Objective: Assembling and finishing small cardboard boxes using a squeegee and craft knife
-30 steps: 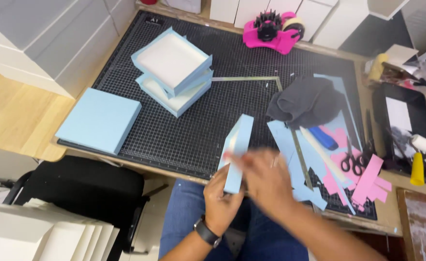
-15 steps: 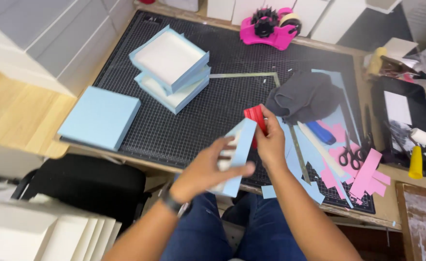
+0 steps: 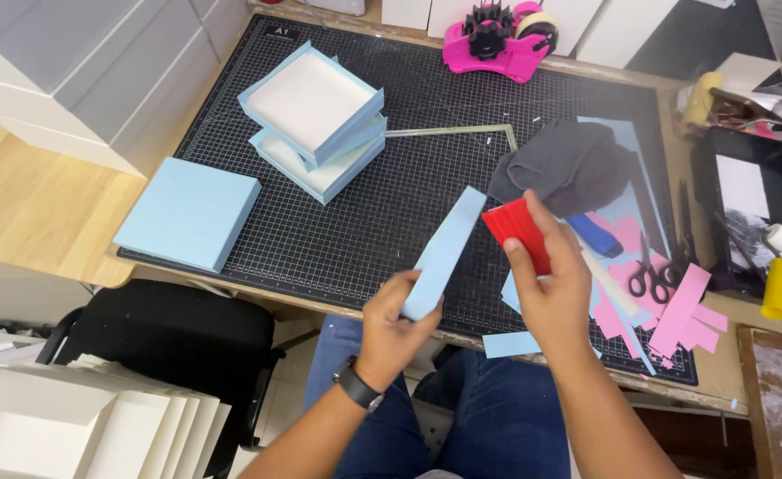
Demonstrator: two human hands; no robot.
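My left hand (image 3: 394, 325) grips the lower end of a light blue box lid (image 3: 445, 252), held on edge and tilted up over the front of the black cutting mat (image 3: 382, 222). My right hand (image 3: 550, 288) holds a red plastic scraper (image 3: 517, 231) just right of the lid's upper end, not clearly touching it. Two open blue box trays with white insides (image 3: 315, 120) are stacked at the mat's back left. A closed blue lid (image 3: 188, 213) lies flat at the mat's left edge.
A pink tape dispenser (image 3: 495, 43) stands at the back. A grey cloth (image 3: 566, 166), metal square ruler (image 3: 462, 131), blue cutter (image 3: 592, 234), scissors (image 3: 650, 276) and blue and pink paper scraps (image 3: 675, 315) lie right. White boards (image 3: 80, 421) stack at lower left beside a black chair (image 3: 173, 337).
My left hand has shifted its grip to the lid's lower end and the lid has risen and tilted. My right hand picked up the red scraper and brought it beside the lid.
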